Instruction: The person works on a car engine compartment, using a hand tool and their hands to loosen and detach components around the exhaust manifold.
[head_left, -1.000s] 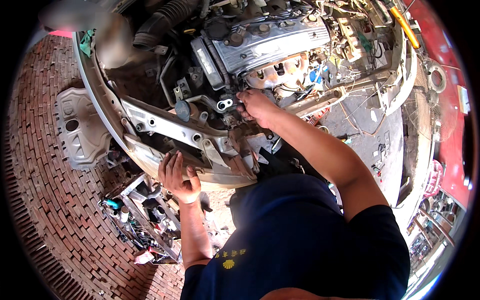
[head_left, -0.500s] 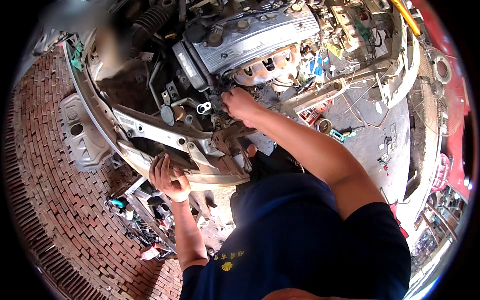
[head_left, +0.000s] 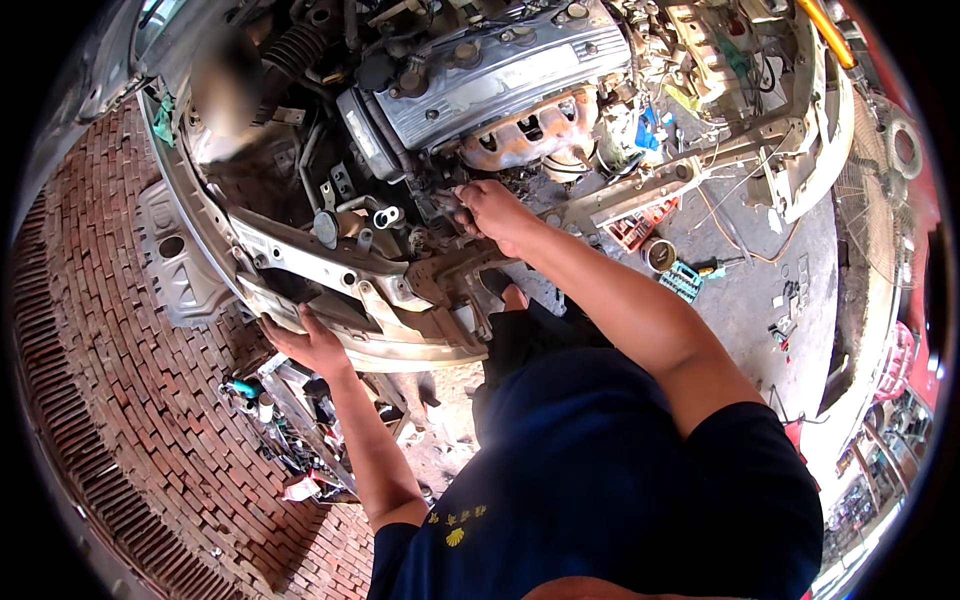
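Observation:
My right hand [head_left: 485, 215] is closed with fingers curled among fittings below the silver valve cover [head_left: 500, 75], near a small silver pipe flange [head_left: 386, 218] and left of the rusty exhaust manifold [head_left: 510, 140]; what it grips is hidden. My left hand [head_left: 308, 340] has its fingers apart and rests on the pale front bumper [head_left: 420, 353], beside a dark opening in it. The upper front frame member [head_left: 320, 255] crosses between my two hands.
A grey undertray [head_left: 185, 275] lies on the brick floor [head_left: 120, 400]. Below it stands a cluttered metal rack [head_left: 300, 420]. Right are a red tool tray [head_left: 645, 220], turquoise case [head_left: 683, 282], wire fan guard [head_left: 865, 200] and red car panel [head_left: 920, 350].
My left hand has slid left along the bumper, its fingers now reaching further out. My right hand has shifted slightly but stays at the fittings. The whole view has turned a little.

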